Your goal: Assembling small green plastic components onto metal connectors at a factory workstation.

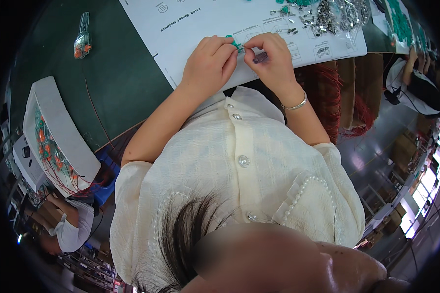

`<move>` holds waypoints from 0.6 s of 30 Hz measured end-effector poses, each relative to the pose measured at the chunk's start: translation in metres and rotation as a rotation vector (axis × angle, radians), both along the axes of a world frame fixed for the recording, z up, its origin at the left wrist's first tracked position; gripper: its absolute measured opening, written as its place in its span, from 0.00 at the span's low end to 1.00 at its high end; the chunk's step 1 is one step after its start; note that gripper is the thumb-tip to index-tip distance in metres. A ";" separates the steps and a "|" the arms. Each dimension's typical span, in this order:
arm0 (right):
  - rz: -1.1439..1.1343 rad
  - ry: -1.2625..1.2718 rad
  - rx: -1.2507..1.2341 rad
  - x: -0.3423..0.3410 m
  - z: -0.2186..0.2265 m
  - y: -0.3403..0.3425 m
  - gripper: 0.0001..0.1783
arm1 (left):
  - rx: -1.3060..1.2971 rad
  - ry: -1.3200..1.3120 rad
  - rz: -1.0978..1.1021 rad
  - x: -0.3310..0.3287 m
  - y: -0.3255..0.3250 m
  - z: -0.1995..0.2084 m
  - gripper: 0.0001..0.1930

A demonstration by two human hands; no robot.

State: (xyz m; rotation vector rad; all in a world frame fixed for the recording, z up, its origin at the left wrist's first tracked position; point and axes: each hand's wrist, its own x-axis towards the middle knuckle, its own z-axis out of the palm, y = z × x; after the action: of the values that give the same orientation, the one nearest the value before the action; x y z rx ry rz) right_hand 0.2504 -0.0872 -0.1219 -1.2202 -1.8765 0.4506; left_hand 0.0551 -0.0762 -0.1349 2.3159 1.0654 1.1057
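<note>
Both my hands meet over a large white printed sheet (181,31) on the dark green table. My left hand (206,66) is closed, its fingertips gripping a small green plastic part (235,45). Close beside it, the thumb and forefinger of my right hand (274,58) pinch together at the green part's right side; whatever is between those tips is too small to tell. A small dark purplish piece (260,57) shows within the curled fingers of the same hand. The fingers hide much of the green part.
Small metal pieces (322,19) lie heaped on the sheet beside a clear plastic bag (354,14). A clear case with orange parts (82,46) lies at the far left. Nearer stands a white tray (58,102) of green and orange parts. Red wires (330,93) hang by cardboard at right. Other people sit nearby.
</note>
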 end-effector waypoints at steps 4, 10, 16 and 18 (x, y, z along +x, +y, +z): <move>-0.036 0.043 0.002 -0.005 -0.007 -0.002 0.14 | 0.018 -0.010 0.012 0.000 0.000 -0.002 0.06; 0.000 -0.004 0.163 -0.007 -0.018 -0.002 0.16 | -0.015 -0.011 0.025 0.001 -0.001 -0.002 0.06; -0.010 -0.001 0.220 -0.007 -0.024 -0.003 0.17 | -0.004 -0.013 0.027 0.001 0.000 -0.002 0.06; -0.010 0.004 0.224 -0.008 -0.023 -0.002 0.17 | -0.014 -0.011 0.026 0.001 0.000 -0.003 0.06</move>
State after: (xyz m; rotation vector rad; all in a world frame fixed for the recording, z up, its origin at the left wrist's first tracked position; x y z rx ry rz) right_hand 0.2427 -0.0892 -0.1452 -1.0781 -1.8605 0.2300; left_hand 0.0557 -0.0762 -0.1376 2.2893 1.0981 1.1157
